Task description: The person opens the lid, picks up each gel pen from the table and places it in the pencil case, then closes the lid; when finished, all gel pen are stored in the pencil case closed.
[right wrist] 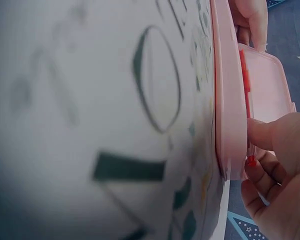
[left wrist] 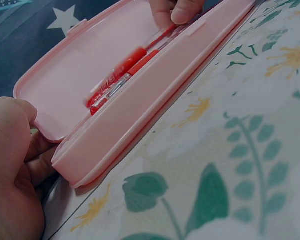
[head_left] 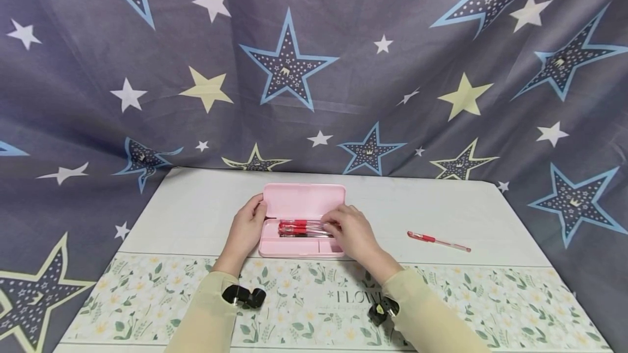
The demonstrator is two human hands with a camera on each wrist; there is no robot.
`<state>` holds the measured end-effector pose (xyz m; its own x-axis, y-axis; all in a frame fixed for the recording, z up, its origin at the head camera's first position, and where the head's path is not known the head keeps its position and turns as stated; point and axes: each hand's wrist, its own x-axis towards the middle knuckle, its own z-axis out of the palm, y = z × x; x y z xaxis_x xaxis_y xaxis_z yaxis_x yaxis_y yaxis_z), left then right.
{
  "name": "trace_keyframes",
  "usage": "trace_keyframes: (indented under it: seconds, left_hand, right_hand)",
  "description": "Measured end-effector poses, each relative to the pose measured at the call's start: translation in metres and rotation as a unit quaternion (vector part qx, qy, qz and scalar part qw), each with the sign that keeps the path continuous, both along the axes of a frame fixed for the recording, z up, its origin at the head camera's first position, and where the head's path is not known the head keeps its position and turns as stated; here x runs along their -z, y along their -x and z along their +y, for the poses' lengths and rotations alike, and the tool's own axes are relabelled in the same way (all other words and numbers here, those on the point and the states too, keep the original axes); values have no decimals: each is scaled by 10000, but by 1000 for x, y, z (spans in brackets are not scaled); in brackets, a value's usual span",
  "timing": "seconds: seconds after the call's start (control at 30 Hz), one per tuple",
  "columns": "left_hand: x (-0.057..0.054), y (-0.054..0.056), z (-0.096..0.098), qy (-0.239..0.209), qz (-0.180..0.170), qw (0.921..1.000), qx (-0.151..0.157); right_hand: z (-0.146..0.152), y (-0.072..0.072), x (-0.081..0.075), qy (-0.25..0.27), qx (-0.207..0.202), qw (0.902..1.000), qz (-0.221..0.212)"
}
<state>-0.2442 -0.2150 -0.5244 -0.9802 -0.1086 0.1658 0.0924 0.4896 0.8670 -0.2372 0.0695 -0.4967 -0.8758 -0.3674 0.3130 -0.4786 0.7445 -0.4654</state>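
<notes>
A pink pencil case [head_left: 304, 200] lies with its lid raised, and several red-gripped pens [head_left: 296, 226] are in its long compartment. At the case's left end, my left hand [head_left: 247, 229] holds the lid edge, its thumb on the inner side in the left wrist view. My right hand [head_left: 354, 233] is over the right end of the case. Between its thumb and fingers it pinches a clear pen with a red grip [right wrist: 246, 80], whose red tip end [right wrist: 251, 160] shows past the thumb. A dark-coloured pen appears to lie among the red ones.
Another red pen [head_left: 441, 242] lies on the white table [head_left: 206, 195] to the right of the case. A floral mat strip [head_left: 294, 309] runs along the front. Behind the table hangs a star-patterned curtain [head_left: 343, 97].
</notes>
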Motion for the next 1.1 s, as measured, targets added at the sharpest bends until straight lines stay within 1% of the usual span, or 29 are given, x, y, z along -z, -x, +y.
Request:
trace_keyframes:
  seconds: [0.27, 0.4, 0.53, 0.67, 0.77, 0.97, 1.1]
  left_hand:
    - [1, 0, 1, 11, 8, 10000, -4]
    - [1, 0, 1, -4, 9, 10000, 5]
    - [1, 1, 1, -35, 7, 10000, 14]
    - [0, 1, 0, -28, 11, 10000, 33]
    - [0, 1, 0, -26, 21, 10000, 21]
    - [1, 1, 0, -6, 19, 10000, 22]
    - [0, 0, 0, -14, 1, 10000, 24]
  right_hand:
    - [0, -1, -1, -37, 89, 9995, 306]
    - [5, -2, -2, 18, 109, 9994, 334]
    - [16, -2, -3, 109, 229, 9993, 258]
    - [34, -4, -4, 274, 345, 9988, 193]
    - [52, -5, -6, 321, 436, 9982, 248]
    - [92, -9, -9, 210, 624, 9972, 342]
    - [117, -13, -12, 56, 733, 9968, 307]
